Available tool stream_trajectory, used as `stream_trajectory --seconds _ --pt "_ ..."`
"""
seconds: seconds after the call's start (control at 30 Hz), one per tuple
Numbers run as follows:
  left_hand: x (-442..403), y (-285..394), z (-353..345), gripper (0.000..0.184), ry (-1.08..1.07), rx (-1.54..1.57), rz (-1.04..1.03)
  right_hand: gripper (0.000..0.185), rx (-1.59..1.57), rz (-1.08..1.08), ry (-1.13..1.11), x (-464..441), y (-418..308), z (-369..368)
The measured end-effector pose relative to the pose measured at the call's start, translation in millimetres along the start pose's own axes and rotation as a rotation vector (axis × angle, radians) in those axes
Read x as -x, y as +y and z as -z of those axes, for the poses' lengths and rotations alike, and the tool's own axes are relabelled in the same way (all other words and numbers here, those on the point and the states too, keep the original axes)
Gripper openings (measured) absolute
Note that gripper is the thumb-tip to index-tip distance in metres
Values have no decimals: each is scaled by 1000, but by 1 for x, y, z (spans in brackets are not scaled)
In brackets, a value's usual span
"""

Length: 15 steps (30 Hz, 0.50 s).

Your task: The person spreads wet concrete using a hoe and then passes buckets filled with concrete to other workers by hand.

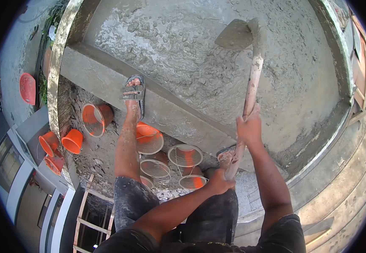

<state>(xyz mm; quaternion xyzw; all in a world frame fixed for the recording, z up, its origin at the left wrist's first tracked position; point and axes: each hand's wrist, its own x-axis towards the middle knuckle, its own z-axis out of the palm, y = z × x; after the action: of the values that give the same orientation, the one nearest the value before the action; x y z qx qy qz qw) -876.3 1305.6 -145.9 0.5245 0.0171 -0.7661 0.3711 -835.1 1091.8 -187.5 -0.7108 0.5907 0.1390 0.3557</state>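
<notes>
Beneath the hoe, a trough holds mortar.

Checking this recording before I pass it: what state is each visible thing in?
Grey mix: wet, lumpy at left, smoother at right.
Hoe: held in both grips; blade contact with the mix unclear.
Left grip: closed around the hoe's near end.
Right grip: closed around it, nearer the blade.
Orange buckets: unlidded, several rims greyed.
Left sandal: worn.
Dark shorts: splashed grey.
</notes>
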Motion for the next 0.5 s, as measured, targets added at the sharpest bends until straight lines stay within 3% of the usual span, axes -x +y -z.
stream_trajectory --seconds 0.07,0.1,0.17,0.23,0.27,0.33,0.5 --pt "-57 71 37 36 26 -100 -80 48 -121 68 189 -86 -6 17" --pt "-78 122 54 33 35 -7 -58 44 -242 38 248 -135 -14 22" --pt "-154 167 98 23 -10 -62 -50 42 -505 -57 261 -210 -41 31" --pt "-175 213 123 12 16 -205 -41 38 -650 -190 205 -269 -39 12" --pt "-178 210 130 12 18 -222 -35 38 -666 -197 208 -280 -37 1" --pt "-167 187 143 12 52 -156 68 35 -728 -332 -26 -284 -22 -34" --pt "-118 148 138 12 104 -77 191 42 -587 -333 -77 -240 -21 -67"
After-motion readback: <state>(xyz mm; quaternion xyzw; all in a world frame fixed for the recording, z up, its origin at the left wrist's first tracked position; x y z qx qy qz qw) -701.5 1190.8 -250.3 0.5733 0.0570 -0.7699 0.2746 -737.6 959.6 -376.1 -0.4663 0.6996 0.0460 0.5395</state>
